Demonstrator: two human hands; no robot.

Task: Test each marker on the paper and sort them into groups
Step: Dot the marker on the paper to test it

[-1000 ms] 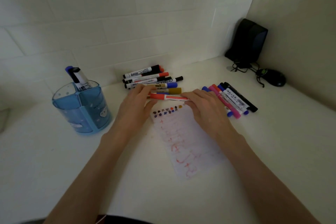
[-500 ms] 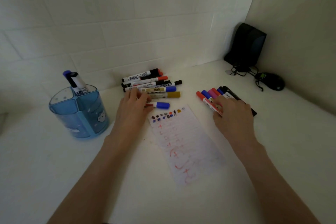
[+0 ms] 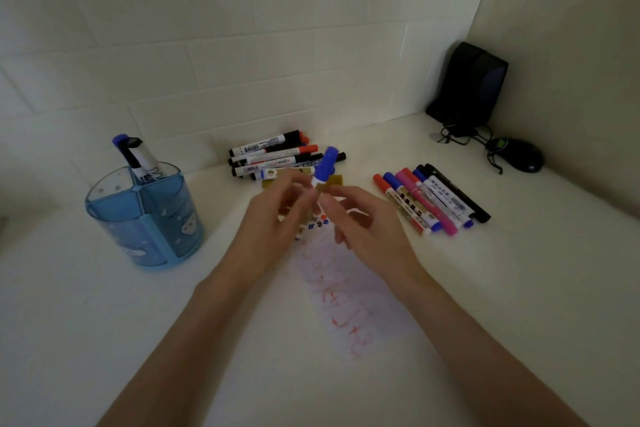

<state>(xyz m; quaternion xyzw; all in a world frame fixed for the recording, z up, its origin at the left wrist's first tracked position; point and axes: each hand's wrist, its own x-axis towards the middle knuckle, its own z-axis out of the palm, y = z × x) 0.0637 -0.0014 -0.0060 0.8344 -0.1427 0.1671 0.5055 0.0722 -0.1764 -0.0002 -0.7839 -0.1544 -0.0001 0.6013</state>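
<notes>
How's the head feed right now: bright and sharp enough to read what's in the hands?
Head view: dim overall, with corners darkening. The left hand fingers and the blue-capped marker are motion-blurred; the right hand is sharper. Marks on the paper look faint. Wall tile lines bow from wide-angle distortion.

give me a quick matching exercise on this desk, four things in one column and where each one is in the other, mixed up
Things:
1. blue-capped marker
2. pen holder
3. computer mouse
4. paper

Places:
A. far right, near the corner
B. flat on the desk beneath the hands
C. held up between the left hand and the right hand
D. left side of the desk

Pairs: 1-C, 2-D, 3-A, 4-B
</notes>
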